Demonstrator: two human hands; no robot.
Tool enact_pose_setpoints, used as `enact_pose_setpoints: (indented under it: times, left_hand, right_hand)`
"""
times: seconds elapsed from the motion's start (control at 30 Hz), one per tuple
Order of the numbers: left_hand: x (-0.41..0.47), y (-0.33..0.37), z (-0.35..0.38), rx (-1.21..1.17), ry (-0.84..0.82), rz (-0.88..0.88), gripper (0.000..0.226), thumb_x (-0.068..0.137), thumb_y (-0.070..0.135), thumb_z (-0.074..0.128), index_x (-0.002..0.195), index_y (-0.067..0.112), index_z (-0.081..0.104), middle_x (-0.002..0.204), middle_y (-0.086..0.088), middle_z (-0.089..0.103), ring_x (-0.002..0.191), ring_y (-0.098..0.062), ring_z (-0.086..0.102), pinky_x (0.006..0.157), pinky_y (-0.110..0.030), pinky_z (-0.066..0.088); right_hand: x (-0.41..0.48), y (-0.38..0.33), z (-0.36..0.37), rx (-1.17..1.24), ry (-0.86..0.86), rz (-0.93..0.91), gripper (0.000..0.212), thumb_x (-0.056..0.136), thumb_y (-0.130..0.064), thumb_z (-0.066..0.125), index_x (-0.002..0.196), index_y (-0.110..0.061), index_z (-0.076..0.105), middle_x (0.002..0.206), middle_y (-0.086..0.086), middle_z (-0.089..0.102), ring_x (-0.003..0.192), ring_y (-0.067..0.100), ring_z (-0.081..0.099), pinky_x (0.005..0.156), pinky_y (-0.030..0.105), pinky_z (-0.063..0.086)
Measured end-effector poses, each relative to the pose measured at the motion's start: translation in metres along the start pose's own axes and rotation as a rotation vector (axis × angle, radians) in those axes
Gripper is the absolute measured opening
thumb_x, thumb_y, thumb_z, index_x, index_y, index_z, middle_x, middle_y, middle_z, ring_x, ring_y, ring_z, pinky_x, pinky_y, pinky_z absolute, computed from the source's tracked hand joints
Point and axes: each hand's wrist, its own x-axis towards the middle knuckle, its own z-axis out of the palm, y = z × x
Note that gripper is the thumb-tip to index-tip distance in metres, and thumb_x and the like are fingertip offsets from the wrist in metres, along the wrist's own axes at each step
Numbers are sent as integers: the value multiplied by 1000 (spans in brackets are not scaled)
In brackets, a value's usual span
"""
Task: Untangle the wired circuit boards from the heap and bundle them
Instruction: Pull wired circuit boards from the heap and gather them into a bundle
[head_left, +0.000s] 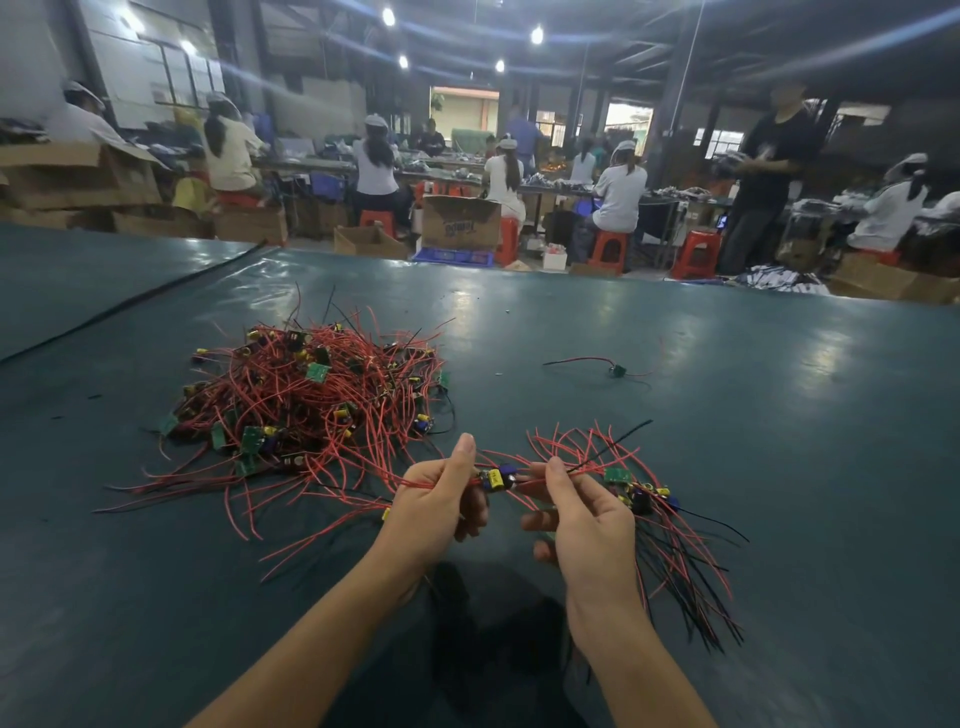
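Observation:
A heap (306, 395) of small green circuit boards with red and black wires lies on the dark green table, left of centre. My left hand (439, 499) pinches red wires beside a small board (497, 478) with yellow and blue parts, held between both hands. My right hand (582, 512) pinches the wires on that board's other side. A sorted bundle (654, 499) of boards with wires lies on the table just right of my right hand, its wires fanning toward me.
One single wired board (617, 370) lies alone farther back on the right. A black cable (135, 304) runs across the table's far left. Beyond the table edge, people sit on red stools among cardboard boxes (460, 222).

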Motion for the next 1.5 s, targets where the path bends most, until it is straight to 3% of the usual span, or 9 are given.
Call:
enact_pose_setpoints:
  times: [0.2,0.3,0.5,0.67,0.8,0.97,1.17,1.37,1.5]
  left_hand:
    - [-2,-5,4,173,-223,57,47,80,57,50,53,19,59,52,-3,59,46,-13,54,45,-17,39]
    - [-3,-7,5,131,-200,75,50,85,51,50,50,18,63,51,-3,61,45,-12,56,47,-18,41]
    - [1,-10,0,116,-221,116,52,89,43,49,44,19,62,46,3,58,42,-8,54,48,-16,42]
    - [1,-10,-1,118,-268,99,53,85,50,49,44,19,58,44,0,53,40,-12,48,47,-19,41]
    - [1,-7,-2,141,-306,104,58,92,46,48,41,19,53,39,-1,49,36,-11,44,48,-17,38]
    - [2,0,-5,125,-330,111,55,88,42,48,38,20,50,36,-2,45,35,-13,40,48,-19,36]
    - [2,-12,-7,114,-336,68,56,88,45,49,39,18,50,37,-3,47,36,-12,41,51,-18,38]
    - [6,-21,-10,84,-302,55,57,86,51,53,39,18,54,40,-2,50,36,-12,45,47,-16,38]
    - [6,-20,-12,83,-350,44,57,83,57,57,41,18,56,40,-1,52,37,-11,46,48,-16,39]
  right_hand:
    - [0,1,1,10,18,-9,24,92,-27,65,72,-26,78,73,1,75,57,9,65,59,31,53]
    - [-1,2,2,-20,-20,-44,19,89,-26,68,73,-26,78,74,4,76,69,20,71,71,37,58]
    - [-4,5,8,-16,-122,14,22,86,-17,70,67,-24,79,73,4,75,70,18,67,80,44,56]
    - [0,5,4,100,-66,154,22,83,-17,74,62,-15,75,75,17,64,73,30,54,69,43,46]
    - [11,-4,-7,190,14,210,11,82,-14,75,72,-10,71,56,-3,61,42,7,46,41,17,37]
    - [26,-13,-29,307,124,190,6,84,-12,72,85,-6,72,61,-4,57,40,3,40,34,14,27]
    - [24,-7,-22,286,147,107,9,86,-17,71,83,-9,70,59,-3,52,39,3,37,33,17,29]
    - [2,3,2,-3,-196,131,28,86,-24,70,60,-18,75,58,13,57,49,20,48,46,23,37]
    - [1,2,2,-44,-173,128,29,86,-27,70,62,-13,76,62,16,53,58,24,45,54,30,38]
